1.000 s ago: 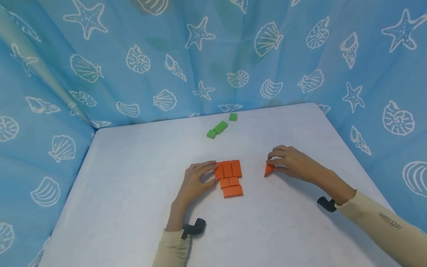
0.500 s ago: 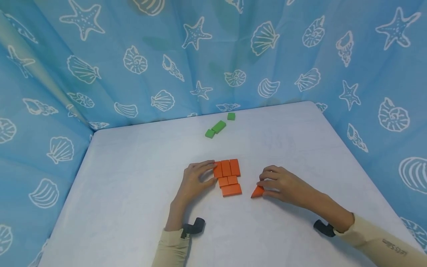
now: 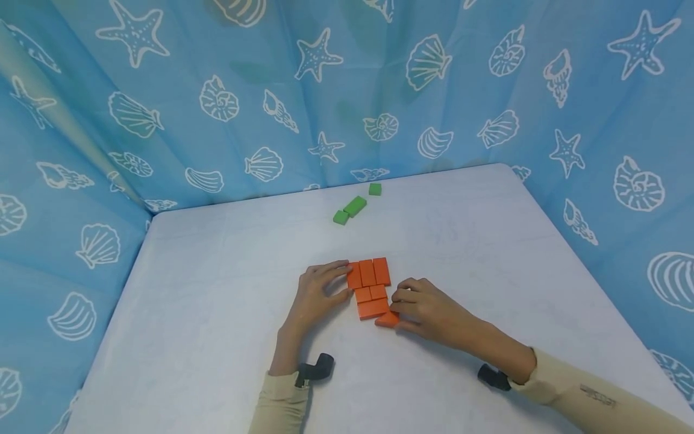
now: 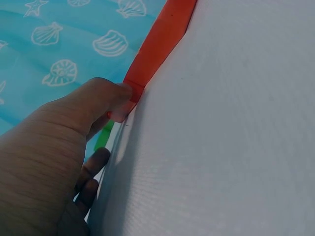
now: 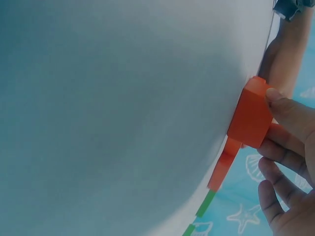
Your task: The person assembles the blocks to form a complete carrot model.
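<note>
Flat orange blocks lie together on the white table in the head view: three upright rectangles [image 3: 367,273] in a row, two small blocks [image 3: 371,293] below them, then one rectangular block [image 3: 373,309] lying crosswise. My left hand [image 3: 317,295] holds the leftmost upright block [image 3: 354,275], index finger at its far end and thumb at its near end. My right hand [image 3: 434,310] pinches an orange triangular block [image 3: 387,320] between thumb and fingers, right at the near edge of the crosswise block. In the right wrist view this triangular block [image 5: 251,115] shows its side close to the table.
Beyond the orange group lie green blocks: one rectangle [image 3: 355,207] and two small ones [image 3: 341,217], [image 3: 375,189]. A blue shell-print curtain [image 3: 325,102] stands behind and beside the white table [image 3: 217,289].
My right hand has moved left and nearer with the triangular block, from the open table at the right up to the orange group. My left hand has stayed at the group's left side.
</note>
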Tool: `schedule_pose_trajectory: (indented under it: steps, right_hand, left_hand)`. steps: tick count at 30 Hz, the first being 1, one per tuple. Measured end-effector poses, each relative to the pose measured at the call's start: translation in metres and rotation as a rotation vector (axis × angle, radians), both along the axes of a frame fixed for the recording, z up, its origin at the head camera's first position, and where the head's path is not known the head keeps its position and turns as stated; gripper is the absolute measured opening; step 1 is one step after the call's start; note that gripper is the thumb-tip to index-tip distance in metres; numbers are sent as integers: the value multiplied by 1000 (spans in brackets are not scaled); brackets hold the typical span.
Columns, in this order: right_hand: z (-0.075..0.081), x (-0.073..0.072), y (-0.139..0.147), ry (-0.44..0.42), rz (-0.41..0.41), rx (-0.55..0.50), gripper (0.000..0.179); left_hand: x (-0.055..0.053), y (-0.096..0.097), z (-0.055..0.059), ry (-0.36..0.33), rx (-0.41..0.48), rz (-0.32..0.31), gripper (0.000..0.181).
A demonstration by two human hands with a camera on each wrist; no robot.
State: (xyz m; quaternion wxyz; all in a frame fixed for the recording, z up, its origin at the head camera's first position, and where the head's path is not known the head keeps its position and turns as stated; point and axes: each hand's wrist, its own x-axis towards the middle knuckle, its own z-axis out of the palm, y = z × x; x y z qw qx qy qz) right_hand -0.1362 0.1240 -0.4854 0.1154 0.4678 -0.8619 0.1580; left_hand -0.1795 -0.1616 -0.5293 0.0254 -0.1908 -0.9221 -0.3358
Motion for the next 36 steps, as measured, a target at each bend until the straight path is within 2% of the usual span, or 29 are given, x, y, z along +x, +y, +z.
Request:
schedule_pose_trajectory:
  steps: [6,12,18,24,29,36]
  right_hand:
    - [-2,5,-8,39,-7,6,32]
    - [-2,10,-18,97,24,-18,31]
    - [-4,10,-26,94,37,-5,37]
    - [-4,11,-27,67,-20,25,39]
    - [-3,12,-26,97,-70,43,39]
    - [-7,12,-24,97,-64,13,39]
  left_hand:
    - [-1,1,-3,-1,-15,-4,48]
    - [0,1,-4,-4,-17,2,48]
    - [1,0,-3,15,-10,-6,48]
    - [2,1,-1,8,-13,-6,48]
    - [0,1,2,8,-5,-12,48]
    - [1,0,4,22,4,-14,48]
